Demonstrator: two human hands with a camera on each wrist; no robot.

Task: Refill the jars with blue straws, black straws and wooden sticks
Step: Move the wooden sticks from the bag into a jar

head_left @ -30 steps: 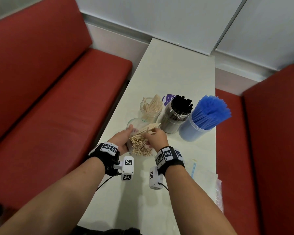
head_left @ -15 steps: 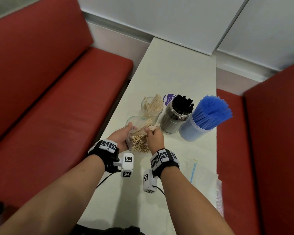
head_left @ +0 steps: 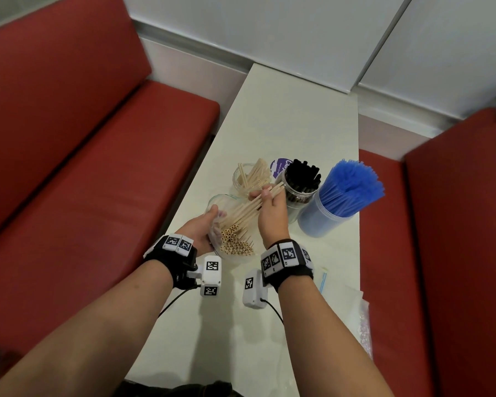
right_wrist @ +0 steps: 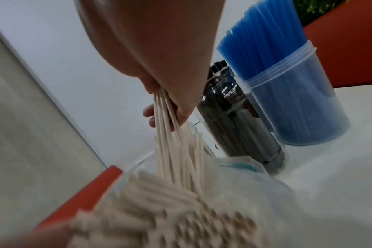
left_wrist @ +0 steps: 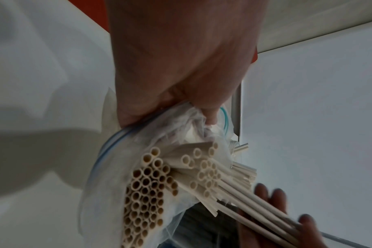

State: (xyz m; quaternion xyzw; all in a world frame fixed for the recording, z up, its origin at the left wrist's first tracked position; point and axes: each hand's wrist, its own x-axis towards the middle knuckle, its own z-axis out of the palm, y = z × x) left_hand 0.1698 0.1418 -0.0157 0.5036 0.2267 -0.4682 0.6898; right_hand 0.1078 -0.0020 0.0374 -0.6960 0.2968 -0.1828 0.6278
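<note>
1. The left hand [head_left: 199, 232] has its grip pinched on the mouth of a clear plastic bag [left_wrist: 121, 167] of pale sticks [head_left: 236, 245], low over the desk [head_left: 284, 133].
2. The right hand [head_left: 271, 209] has its grip closed round a bundle of sticks [head_left: 246, 209] — their near ends are at the bag's mouth, their far ends by the stick jar [head_left: 248, 177].
3. Beside it stand the black-straw jar [head_left: 297, 193] and the blue-straw jar [head_left: 324, 217].

Purple lid [head_left: 279, 166] just behind my black-straw jar [head_left: 298, 190] bears white lettering, "Cla…" partly hidden; rest unreadable.
</note>
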